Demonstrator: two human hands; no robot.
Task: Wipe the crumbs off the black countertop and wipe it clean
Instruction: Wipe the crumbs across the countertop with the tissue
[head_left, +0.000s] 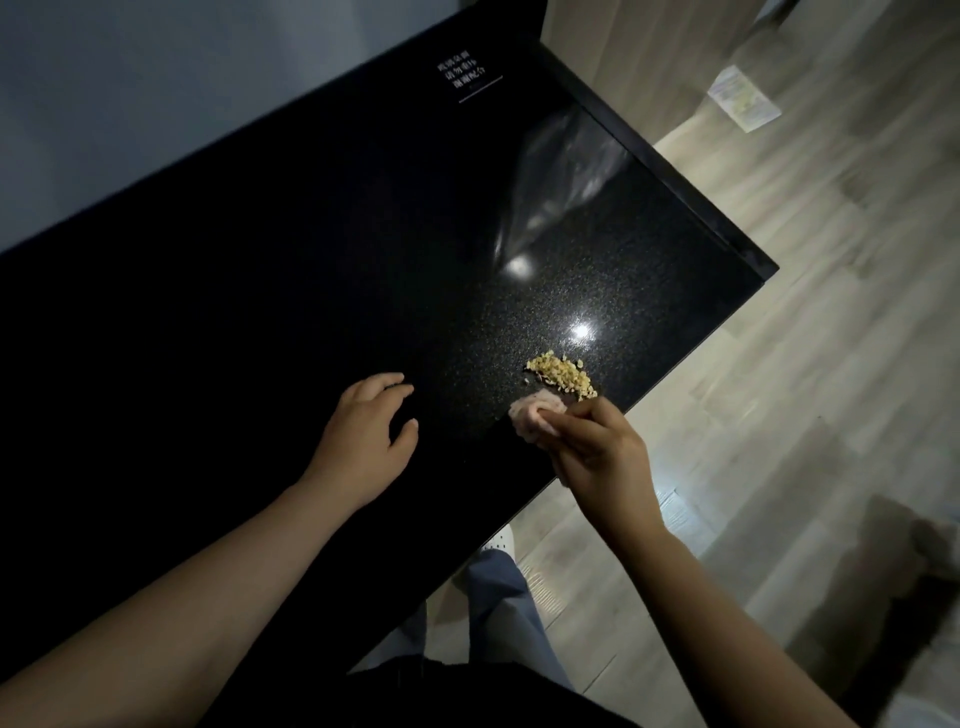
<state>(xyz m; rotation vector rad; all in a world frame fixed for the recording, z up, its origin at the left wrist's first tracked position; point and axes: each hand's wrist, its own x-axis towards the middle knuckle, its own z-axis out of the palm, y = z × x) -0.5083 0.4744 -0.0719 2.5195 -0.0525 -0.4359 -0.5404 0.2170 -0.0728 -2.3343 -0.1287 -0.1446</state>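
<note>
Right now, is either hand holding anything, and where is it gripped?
The right hand pinches a bunched pinkish cloth at its near end, beside the crumbs. The left hand holds nothing; it rests open on the countertop.

countertop (322, 249): black speckled stone look, glossy, mirrors lights | crumbs (562, 375): pale yellow, dry, coarse, just beyond the grip | cloth (531, 415): pinkish, soft, crumpled, in the grip | floor (810, 322): grey wood-grain planks, matt
</note>
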